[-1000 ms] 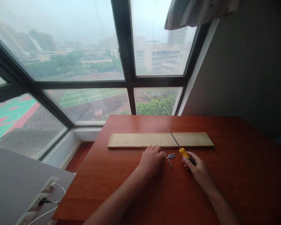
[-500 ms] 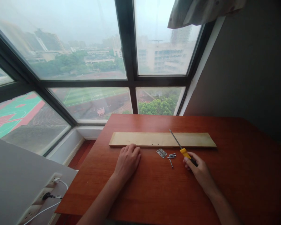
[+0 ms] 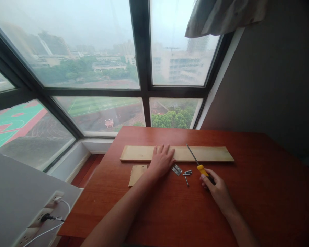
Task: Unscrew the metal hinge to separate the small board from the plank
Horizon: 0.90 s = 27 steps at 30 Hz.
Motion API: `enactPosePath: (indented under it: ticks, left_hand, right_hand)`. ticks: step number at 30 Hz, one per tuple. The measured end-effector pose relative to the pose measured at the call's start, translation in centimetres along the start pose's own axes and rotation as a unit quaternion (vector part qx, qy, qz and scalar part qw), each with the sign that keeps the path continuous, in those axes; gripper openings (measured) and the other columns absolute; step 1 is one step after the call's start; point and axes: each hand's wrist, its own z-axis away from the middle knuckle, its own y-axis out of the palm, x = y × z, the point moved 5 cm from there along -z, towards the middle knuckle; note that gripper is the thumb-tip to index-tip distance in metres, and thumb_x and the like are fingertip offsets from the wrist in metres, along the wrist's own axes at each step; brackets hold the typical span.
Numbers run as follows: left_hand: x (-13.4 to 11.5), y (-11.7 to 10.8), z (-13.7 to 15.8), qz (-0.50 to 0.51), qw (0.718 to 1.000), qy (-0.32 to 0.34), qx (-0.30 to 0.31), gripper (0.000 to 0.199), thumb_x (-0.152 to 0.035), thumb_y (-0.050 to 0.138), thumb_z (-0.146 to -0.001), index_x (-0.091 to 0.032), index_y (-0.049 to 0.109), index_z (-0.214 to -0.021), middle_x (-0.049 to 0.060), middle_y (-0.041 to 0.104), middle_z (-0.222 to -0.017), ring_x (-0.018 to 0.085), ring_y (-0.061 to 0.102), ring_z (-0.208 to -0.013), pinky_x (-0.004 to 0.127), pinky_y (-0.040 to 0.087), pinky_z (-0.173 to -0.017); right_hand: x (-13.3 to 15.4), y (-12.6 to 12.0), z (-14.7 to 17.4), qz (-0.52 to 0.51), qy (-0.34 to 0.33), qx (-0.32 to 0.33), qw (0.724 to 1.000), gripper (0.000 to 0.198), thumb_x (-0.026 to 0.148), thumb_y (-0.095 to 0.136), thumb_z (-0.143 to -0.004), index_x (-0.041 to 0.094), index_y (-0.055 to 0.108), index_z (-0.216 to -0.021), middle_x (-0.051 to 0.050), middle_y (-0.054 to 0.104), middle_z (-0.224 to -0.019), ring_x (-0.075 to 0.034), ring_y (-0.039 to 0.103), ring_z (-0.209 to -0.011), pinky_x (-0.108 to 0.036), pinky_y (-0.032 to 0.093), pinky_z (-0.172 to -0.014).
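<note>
A long pale wooden board (image 3: 208, 153) lies across the red-brown table (image 3: 260, 192). My left hand (image 3: 161, 160) rests flat on the board with fingers spread, holding nothing. A small square wooden piece (image 3: 137, 174) lies just left of that wrist. My right hand (image 3: 216, 187) grips the black-and-yellow handle of a screwdriver (image 3: 198, 165) whose metal shaft points up-left over the board. Between my hands lie a small metal hinge (image 3: 176, 169) and a few loose screws (image 3: 187, 174).
A large window with dark frames (image 3: 141, 89) stands behind the table. A grey wall (image 3: 273, 75) rises to the right. At lower left, a white power strip (image 3: 45, 214) with a plugged-in cable sits on a grey surface.
My left hand moved from the screws to the left, then back up onto the board. A small wooden piece now lies on the table beside it. My right hand stayed on the screwdriver.
</note>
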Motion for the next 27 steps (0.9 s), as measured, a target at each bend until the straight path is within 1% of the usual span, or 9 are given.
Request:
enactPosePath:
  ticks: [3,7,13,15,18,21,23,25,27]
  left_hand:
    - [1.4,0.1,-0.1,-0.011,1.000,-0.005,0.004,0.041,-0.044,0.047,-0.092,-0.030,0.047,-0.130,0.011,0.046,-0.140,0.033,0.037,-0.131,0.056,0.028,-0.105]
    - [5.3,-0.8,0.7,-0.017,0.999,-0.051,-0.007,0.039,-0.043,0.039,-0.095,-0.030,0.047,-0.131,0.011,0.047,-0.140,0.031,0.039,-0.130,0.054,0.029,-0.105]
    - [12.1,-2.0,3.6,-0.060,0.987,-0.150,-0.012,0.042,-0.042,0.035,-0.096,-0.027,0.047,-0.133,0.012,0.048,-0.140,0.030,0.038,-0.131,0.053,0.028,-0.105]
    - [13.8,-2.4,4.8,-0.072,0.983,-0.170,-0.009,0.043,-0.042,0.033,-0.096,-0.026,0.048,-0.133,0.013,0.048,-0.140,0.032,0.039,-0.130,0.055,0.029,-0.104]
    - [15.5,-2.9,6.1,-0.080,0.979,-0.188,-0.007,0.045,-0.044,0.033,-0.096,-0.024,0.048,-0.134,0.013,0.047,-0.142,0.032,0.039,-0.129,0.054,0.031,-0.102]
    - [16.1,-3.4,6.6,-0.080,0.978,-0.195,-0.010,0.045,-0.043,0.035,-0.096,-0.024,0.049,-0.134,0.012,0.045,-0.144,0.033,0.038,-0.131,0.054,0.030,-0.103]
    - [15.6,-3.7,6.7,-0.073,0.976,-0.202,-0.030,0.043,-0.041,0.038,-0.095,-0.022,0.051,-0.132,0.013,0.046,-0.143,0.033,0.038,-0.132,0.055,0.029,-0.104]
    - [14.1,-4.2,6.7,-0.062,0.972,-0.215,-0.067,0.043,-0.036,0.041,-0.094,-0.018,0.050,-0.131,0.016,0.048,-0.140,0.033,0.041,-0.130,0.055,0.029,-0.105]
    - [11.3,-4.4,6.6,-0.036,0.975,-0.200,-0.094,0.042,-0.032,0.043,-0.093,-0.015,0.050,-0.131,0.016,0.050,-0.138,0.030,0.045,-0.126,0.052,0.030,-0.107]
  right_hand:
    - [0.1,0.0,0.1,0.004,-0.001,0.000,1.000,0.047,0.052,0.062,-0.079,0.015,0.059,-0.106,-0.004,0.064,-0.079,-0.017,0.057,-0.067,-0.030,0.047,-0.064]
    - [0.1,-0.1,0.2,0.004,-0.002,0.004,1.000,0.044,0.052,0.062,-0.079,0.016,0.060,-0.104,-0.004,0.063,-0.079,-0.017,0.057,-0.068,-0.029,0.048,-0.064]
    - [0.1,0.0,0.2,0.010,-0.008,0.006,1.000,0.042,0.051,0.061,-0.080,0.016,0.060,-0.104,-0.004,0.063,-0.080,-0.017,0.057,-0.069,-0.029,0.048,-0.064]
    - [0.1,-0.1,0.2,0.013,-0.005,0.007,1.000,0.043,0.051,0.061,-0.080,0.016,0.060,-0.104,-0.004,0.063,-0.080,-0.018,0.057,-0.069,-0.030,0.048,-0.065]
    - [0.0,-0.1,0.2,0.015,0.000,0.009,1.000,0.044,0.052,0.061,-0.080,0.015,0.059,-0.106,-0.004,0.063,-0.080,-0.018,0.057,-0.069,-0.030,0.048,-0.065]
    - [0.0,-0.1,0.1,0.015,0.000,0.009,1.000,0.045,0.052,0.060,-0.080,0.015,0.059,-0.106,-0.004,0.063,-0.080,-0.018,0.057,-0.069,-0.030,0.048,-0.065]
    - [0.0,-0.1,0.1,0.017,-0.003,0.010,1.000,0.045,0.052,0.060,-0.080,0.015,0.058,-0.105,-0.004,0.063,-0.080,-0.017,0.056,-0.069,-0.030,0.048,-0.065]
    - [0.0,0.0,0.1,0.020,-0.006,0.010,1.000,0.044,0.052,0.060,-0.080,0.015,0.058,-0.105,-0.004,0.063,-0.080,-0.017,0.056,-0.069,-0.029,0.048,-0.065]
    - [0.1,0.0,0.1,0.021,-0.010,0.010,1.000,0.043,0.052,0.059,-0.081,0.016,0.058,-0.104,-0.004,0.063,-0.080,-0.017,0.056,-0.069,-0.030,0.047,-0.064]
